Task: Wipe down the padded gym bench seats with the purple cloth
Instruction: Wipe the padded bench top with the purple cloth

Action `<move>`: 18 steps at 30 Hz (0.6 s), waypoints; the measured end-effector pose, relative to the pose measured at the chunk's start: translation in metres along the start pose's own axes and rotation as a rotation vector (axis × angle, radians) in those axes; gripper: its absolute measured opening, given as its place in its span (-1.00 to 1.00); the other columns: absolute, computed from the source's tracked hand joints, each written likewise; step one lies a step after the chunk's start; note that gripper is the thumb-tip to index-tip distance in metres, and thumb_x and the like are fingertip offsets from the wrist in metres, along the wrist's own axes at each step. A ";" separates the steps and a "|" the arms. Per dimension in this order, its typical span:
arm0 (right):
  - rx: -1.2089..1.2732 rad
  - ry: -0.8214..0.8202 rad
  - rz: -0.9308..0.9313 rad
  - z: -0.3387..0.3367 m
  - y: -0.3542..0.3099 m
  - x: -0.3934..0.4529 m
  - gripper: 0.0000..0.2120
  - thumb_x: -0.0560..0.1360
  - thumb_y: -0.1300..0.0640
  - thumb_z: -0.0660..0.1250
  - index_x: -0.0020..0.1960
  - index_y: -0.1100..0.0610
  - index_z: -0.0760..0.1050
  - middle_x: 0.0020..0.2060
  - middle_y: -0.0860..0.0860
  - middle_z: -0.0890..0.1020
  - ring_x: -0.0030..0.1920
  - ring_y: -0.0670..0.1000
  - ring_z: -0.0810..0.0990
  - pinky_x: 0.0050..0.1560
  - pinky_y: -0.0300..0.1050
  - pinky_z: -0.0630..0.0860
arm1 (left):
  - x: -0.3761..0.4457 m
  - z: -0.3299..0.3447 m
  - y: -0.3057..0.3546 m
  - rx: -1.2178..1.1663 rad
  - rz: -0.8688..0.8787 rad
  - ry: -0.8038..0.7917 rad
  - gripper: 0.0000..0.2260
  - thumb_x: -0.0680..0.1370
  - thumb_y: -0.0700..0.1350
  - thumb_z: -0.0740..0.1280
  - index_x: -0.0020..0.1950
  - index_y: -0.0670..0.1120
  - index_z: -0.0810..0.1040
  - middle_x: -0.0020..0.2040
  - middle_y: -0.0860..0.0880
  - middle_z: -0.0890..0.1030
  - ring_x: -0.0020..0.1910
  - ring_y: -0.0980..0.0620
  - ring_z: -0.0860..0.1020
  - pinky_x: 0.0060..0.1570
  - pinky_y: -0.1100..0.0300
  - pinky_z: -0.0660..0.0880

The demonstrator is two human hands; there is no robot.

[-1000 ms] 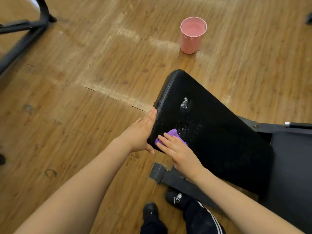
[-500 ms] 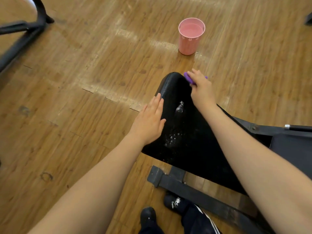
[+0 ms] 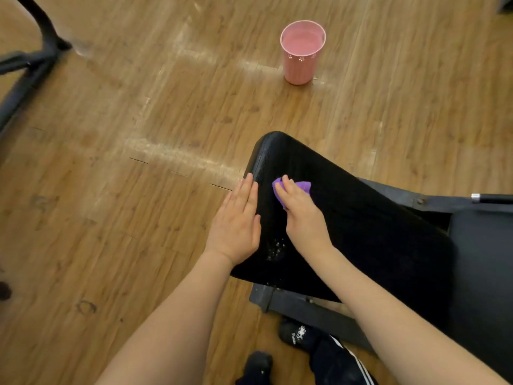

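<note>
A: Purple cloth (image 3: 291, 187) is bunched under the right hand (image 3: 302, 215), fingers curled over it, pressed onto the black padded seat (image 3: 374, 226) just beyond the knuckles

B: And the left hand (image 3: 236, 226)? Flat, fingers straight, steadying the seat's near edge, right beside the other

A: Good brace. See those wet white specks (image 3: 274, 247) between the two wrists? I'd say that patch needs a pass

B: Agreed, drag the cloth back towards the wrist in long overlapping strokes, firm and even. Spreading it flatter would cover more

A: Pink cup (image 3: 302, 55) sits on the floor well past the fingertips, safely out of the way
</note>
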State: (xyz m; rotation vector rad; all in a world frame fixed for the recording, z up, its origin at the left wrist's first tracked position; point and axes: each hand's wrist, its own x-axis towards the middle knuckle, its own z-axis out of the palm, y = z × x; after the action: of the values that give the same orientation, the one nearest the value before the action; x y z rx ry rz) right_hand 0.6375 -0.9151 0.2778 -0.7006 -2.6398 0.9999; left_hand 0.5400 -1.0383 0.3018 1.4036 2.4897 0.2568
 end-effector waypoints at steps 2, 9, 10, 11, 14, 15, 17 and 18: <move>-0.035 0.005 -0.028 0.006 -0.001 -0.020 -0.39 0.33 0.54 0.37 0.34 0.27 0.39 0.31 0.19 0.46 0.32 0.12 0.43 0.34 0.04 0.25 | 0.000 0.001 -0.001 -0.007 0.017 0.009 -0.46 0.54 -0.09 0.03 0.46 -0.35 0.23 0.49 -0.30 0.23 0.45 -0.23 0.27 0.32 -0.16 0.38; 0.123 0.207 0.143 -0.044 0.010 0.044 -0.56 0.50 0.44 0.21 0.36 0.23 0.40 0.36 0.12 0.42 0.40 0.05 0.34 0.38 -0.23 0.16 | 0.000 0.004 -0.005 -0.038 0.039 0.038 -0.45 0.50 -0.12 0.03 0.45 -0.35 0.25 0.49 -0.28 0.24 0.45 -0.22 0.28 0.35 -0.08 0.35; 0.152 0.189 0.164 -0.050 0.012 0.062 -0.56 0.51 0.41 0.21 0.37 0.22 0.38 0.37 0.10 0.40 0.41 0.03 0.32 0.38 -0.27 0.13 | 0.000 0.005 -0.006 -0.041 0.038 0.045 -0.45 0.50 -0.12 0.03 0.46 -0.34 0.24 0.49 -0.27 0.23 0.46 -0.21 0.27 0.36 -0.07 0.34; 0.173 0.149 0.169 -0.054 0.014 0.077 -0.56 0.52 0.38 0.21 0.38 0.20 0.38 0.38 0.08 0.40 0.41 0.01 0.31 0.37 -0.31 0.12 | 0.001 0.005 -0.006 -0.045 0.038 0.053 -0.45 0.51 -0.12 0.02 0.47 -0.33 0.23 0.50 -0.26 0.23 0.46 -0.20 0.26 0.37 -0.06 0.33; 0.181 -0.009 0.160 -0.048 0.018 0.100 -0.56 0.55 0.26 0.26 0.41 0.13 0.34 0.40 0.02 0.37 0.41 -0.05 0.30 0.32 -0.39 0.09 | 0.001 0.008 -0.008 -0.059 0.048 0.075 -0.45 0.50 -0.12 0.02 0.46 -0.33 0.24 0.49 -0.26 0.24 0.46 -0.20 0.27 0.36 -0.06 0.33; 0.173 -0.047 0.157 -0.041 0.020 0.099 -0.54 0.55 0.23 0.26 0.44 0.10 0.31 0.41 -0.01 0.35 0.42 -0.07 0.27 0.32 -0.39 0.08 | 0.001 0.008 -0.008 -0.059 0.048 0.082 -0.45 0.50 -0.12 0.03 0.46 -0.33 0.26 0.49 -0.27 0.25 0.45 -0.20 0.29 0.34 -0.05 0.33; 0.172 -0.013 0.152 -0.029 0.019 0.092 -0.52 0.56 0.23 0.24 0.46 0.08 0.26 0.44 -0.02 0.31 0.43 -0.08 0.24 0.33 -0.37 0.06 | 0.001 0.009 -0.007 -0.059 0.050 0.088 -0.45 0.49 -0.11 0.04 0.44 -0.34 0.28 0.47 -0.28 0.27 0.43 -0.22 0.32 0.30 -0.04 0.36; 0.186 0.028 0.152 -0.025 0.017 0.088 -0.52 0.56 0.25 0.23 0.46 0.09 0.26 0.44 -0.02 0.31 0.44 -0.08 0.23 0.34 -0.37 0.05 | 0.001 0.009 -0.007 -0.059 0.050 0.092 -0.45 0.49 -0.11 0.04 0.43 -0.35 0.29 0.47 -0.28 0.28 0.42 -0.22 0.34 0.28 -0.05 0.38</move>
State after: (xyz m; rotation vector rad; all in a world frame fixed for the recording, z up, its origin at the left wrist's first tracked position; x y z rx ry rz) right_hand 0.5774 -0.8453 0.2884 -0.8739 -2.4585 1.2475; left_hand 0.5366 -1.0408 0.2910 1.4636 2.4998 0.4102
